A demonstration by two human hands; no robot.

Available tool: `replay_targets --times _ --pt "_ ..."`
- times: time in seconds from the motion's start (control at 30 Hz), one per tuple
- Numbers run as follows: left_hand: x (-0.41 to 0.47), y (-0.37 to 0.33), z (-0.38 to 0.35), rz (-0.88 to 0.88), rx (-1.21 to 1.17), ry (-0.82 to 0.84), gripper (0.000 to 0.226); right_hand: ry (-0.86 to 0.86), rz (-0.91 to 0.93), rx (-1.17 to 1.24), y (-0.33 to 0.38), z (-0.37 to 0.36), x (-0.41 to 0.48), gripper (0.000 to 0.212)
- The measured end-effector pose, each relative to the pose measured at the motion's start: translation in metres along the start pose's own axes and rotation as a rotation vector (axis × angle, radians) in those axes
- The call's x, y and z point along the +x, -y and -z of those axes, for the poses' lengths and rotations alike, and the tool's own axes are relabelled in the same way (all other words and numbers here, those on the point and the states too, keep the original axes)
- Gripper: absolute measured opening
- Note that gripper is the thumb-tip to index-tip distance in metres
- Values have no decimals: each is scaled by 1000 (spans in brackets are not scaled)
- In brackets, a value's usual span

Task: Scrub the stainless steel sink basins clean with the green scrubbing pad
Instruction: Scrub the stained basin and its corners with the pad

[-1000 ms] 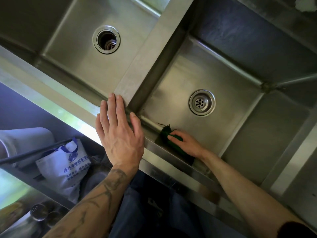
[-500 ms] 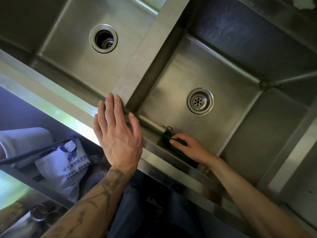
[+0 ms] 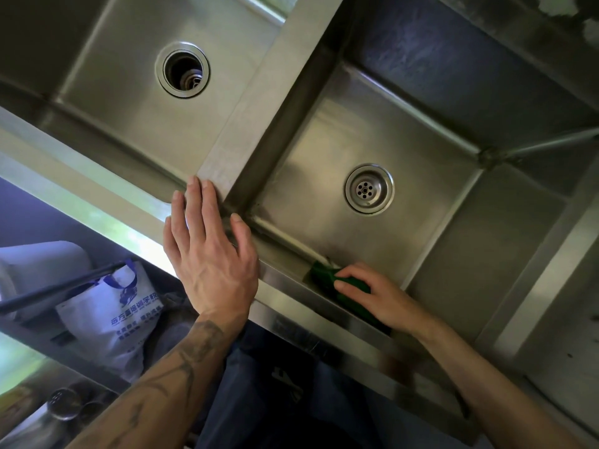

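A person's left hand [image 3: 210,264] rests flat on the front rim [image 3: 97,176] of a stainless steel double sink, at the spot where the divider [image 3: 259,102] between the two basins meets that rim; its grip is wide, fingers straight and close together, thumb out toward the right basin [image 3: 324,150]. The right hand [image 3: 379,298] reaches down into the right basin, its grip curled over the green scrubbing pad [image 3: 325,276]; the pad sits low against the basin's near wall, toward the near left corner, with one end showing past the fingertips. A round strainer drain [image 3: 369,189] lies in the middle of that basin's floor, apart from the pad; the left basin [image 3: 129,102] has an open drain hole [image 3: 182,69]. Below the sink's front edge, at the left, a white bag [image 3: 110,312] with blue print and blue handles stands on a lower shelf; a metal shaker [image 3: 63,404] stands near it.
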State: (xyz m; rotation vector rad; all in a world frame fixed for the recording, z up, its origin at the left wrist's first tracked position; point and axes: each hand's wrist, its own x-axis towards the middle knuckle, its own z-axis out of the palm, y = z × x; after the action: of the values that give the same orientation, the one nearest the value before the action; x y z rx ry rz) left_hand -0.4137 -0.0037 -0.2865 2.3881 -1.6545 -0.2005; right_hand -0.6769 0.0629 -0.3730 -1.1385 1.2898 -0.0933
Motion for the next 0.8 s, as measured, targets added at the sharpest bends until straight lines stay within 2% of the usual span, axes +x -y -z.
replay_targets --times 0.2,0.37,0.43,0.6,0.7,0.8 --pt "-1 1 0 1 5 -8 59 65 -230 -135 -5 10 7 33" --pt "0 1 -2 -6 0 -17 58 -8 26 27 11 5 -23 33" --pt "-1 2 -2 -5 -1 -16 58 7 16 52 13 5 -17 33" --pt "-1 1 -2 -7 -1 -21 58 52 -201 -79 5 4 15 34" --pt "0 2 -3 -4 4 -20 58 -4 -70 -22 8 2 -7 38" --pt "-1 3 -3 -2 -1 -9 58 9 -83 -16 5 8 -18 32"
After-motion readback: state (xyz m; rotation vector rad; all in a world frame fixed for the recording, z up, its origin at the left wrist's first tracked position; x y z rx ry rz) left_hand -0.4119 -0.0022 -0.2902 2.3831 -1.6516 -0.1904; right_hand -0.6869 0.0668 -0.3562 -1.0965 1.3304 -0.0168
